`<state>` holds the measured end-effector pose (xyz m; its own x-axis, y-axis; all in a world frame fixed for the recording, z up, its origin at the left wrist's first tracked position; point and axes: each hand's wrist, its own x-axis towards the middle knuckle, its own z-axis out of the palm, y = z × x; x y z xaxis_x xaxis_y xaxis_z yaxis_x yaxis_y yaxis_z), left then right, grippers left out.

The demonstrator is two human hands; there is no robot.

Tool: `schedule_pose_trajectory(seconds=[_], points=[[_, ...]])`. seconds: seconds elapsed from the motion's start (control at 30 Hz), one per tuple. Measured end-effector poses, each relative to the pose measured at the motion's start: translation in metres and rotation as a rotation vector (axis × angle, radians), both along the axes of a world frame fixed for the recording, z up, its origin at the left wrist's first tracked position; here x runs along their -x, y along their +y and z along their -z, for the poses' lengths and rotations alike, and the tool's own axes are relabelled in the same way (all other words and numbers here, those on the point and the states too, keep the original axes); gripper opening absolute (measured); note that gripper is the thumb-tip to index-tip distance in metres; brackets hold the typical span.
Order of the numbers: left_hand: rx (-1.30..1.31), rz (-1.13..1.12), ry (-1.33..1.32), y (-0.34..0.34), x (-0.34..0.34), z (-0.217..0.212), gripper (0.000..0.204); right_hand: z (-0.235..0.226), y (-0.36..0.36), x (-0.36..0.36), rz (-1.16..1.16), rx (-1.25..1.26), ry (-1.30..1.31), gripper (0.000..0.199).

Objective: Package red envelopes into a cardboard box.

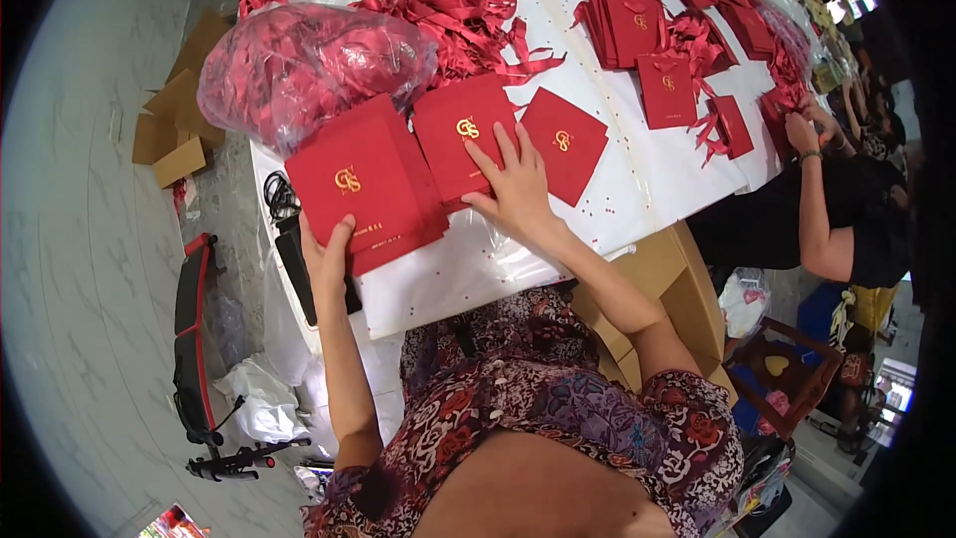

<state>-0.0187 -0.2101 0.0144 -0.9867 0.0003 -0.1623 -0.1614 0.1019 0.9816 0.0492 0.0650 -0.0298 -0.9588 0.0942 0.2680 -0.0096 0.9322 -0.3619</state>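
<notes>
Red flat paper gift bags with gold emblems lie in front of me on the table. My left hand grips the lower left edge of a fanned stack of bags, its thumb on top and its other fingers mostly hidden. Beside that stack is a second red pile. My right hand rests over its right edge, fingers stretched out and spread. A third red bag sits turned at an angle, just right of my right fingertips.
A plastic bag full of red ribbon and loose ribbons lie beyond the stacks. Finished-looking bags with ribbon handles stand farther right. Another person's hands work at the right edge. A cardboard box is by my right arm.
</notes>
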Motion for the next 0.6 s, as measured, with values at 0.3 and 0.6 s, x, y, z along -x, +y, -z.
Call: schedule_pose_trajectory(seconds=[0.3, 0.6], points=[[0.466, -0.239, 0.517, 0.032, -0.031, -0.018, 0.074, -0.012, 0.005, -0.003, 0.006, 0.050, -0.143, 0.076], [0.984, 0.025, 0.752, 0.034, -0.027, -0.012, 0.031, -0.020, -0.002, -0.003, 0.072, 0.191, -0.070, 0.081]])
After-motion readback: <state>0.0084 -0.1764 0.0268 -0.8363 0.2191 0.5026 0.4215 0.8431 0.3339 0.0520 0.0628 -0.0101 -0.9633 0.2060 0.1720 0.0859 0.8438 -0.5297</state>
